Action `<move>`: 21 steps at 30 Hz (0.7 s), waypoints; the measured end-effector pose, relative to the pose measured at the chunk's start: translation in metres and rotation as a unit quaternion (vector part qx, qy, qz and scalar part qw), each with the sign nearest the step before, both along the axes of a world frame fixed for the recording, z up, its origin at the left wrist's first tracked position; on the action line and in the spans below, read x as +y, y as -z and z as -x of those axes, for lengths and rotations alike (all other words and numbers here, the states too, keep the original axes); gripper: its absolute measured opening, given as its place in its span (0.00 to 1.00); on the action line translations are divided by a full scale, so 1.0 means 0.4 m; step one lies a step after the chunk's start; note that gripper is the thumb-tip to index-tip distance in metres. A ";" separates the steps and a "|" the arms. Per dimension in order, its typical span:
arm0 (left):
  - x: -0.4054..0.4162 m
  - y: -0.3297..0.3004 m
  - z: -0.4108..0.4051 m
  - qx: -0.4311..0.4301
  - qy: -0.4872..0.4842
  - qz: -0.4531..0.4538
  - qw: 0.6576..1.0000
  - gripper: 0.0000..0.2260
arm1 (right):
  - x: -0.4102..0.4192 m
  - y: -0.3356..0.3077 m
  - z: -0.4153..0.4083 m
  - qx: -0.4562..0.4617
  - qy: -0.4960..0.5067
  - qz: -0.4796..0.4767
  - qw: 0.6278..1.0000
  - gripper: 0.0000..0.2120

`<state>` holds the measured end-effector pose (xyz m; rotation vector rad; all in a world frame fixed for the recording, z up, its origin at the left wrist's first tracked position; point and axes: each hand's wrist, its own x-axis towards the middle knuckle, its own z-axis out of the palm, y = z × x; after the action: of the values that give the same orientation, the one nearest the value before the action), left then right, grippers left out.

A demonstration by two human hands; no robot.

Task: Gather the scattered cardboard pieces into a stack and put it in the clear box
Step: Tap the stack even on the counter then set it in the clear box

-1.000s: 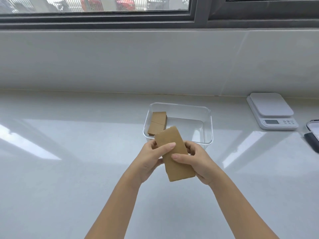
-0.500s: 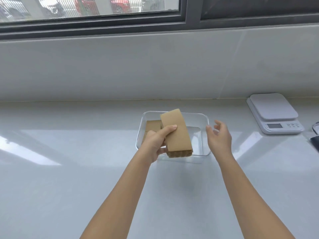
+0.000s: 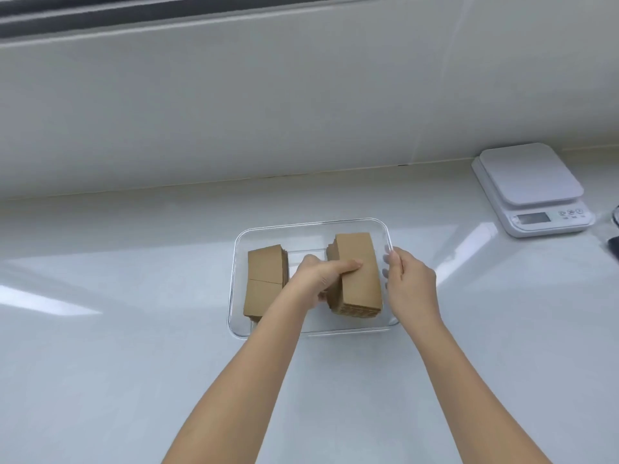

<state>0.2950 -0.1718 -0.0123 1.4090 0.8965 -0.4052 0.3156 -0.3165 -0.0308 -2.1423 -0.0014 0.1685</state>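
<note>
A clear plastic box point(image 3: 311, 223) stands on the white counter in the middle of the view. My left hand point(image 3: 318, 277) grips a thick stack of brown cardboard pieces point(image 3: 360, 274) and holds it inside the right half of the box. Against the left wall of the box lies another cardboard stack point(image 3: 264, 283). My right hand point(image 3: 407, 284) rests at the box's right rim, with its fingers wrapped over the wall. I cannot tell whether the held stack touches the box floor.
A white kitchen scale point(image 3: 532, 190) sits at the back right of the counter. A dark object point(image 3: 614, 242) pokes in at the right edge. The white wall and window sill rise behind the box.
My left hand carried the stack forward and lowered it into the right half of the box. My right hand let go of the stack and moved to the box's right rim.
</note>
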 end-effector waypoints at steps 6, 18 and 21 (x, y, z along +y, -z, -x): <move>0.000 0.004 -0.011 0.021 0.049 -0.027 0.998 0.28 | 0.001 -0.006 0.016 -0.001 0.004 -0.015 1.000 0.16; -0.078 -0.022 0.010 0.031 0.222 -0.034 0.974 0.20 | -0.024 -0.029 0.029 0.020 -0.002 0.001 1.000 0.18; -0.082 -0.049 0.019 0.054 0.221 -0.020 0.974 0.22 | -0.024 -0.050 0.030 0.060 -0.006 0.005 0.998 0.19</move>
<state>0.2872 -0.2047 0.0072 1.6363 0.6739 -0.8106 0.3038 -0.3263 -0.0110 -2.1397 0.0567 0.3044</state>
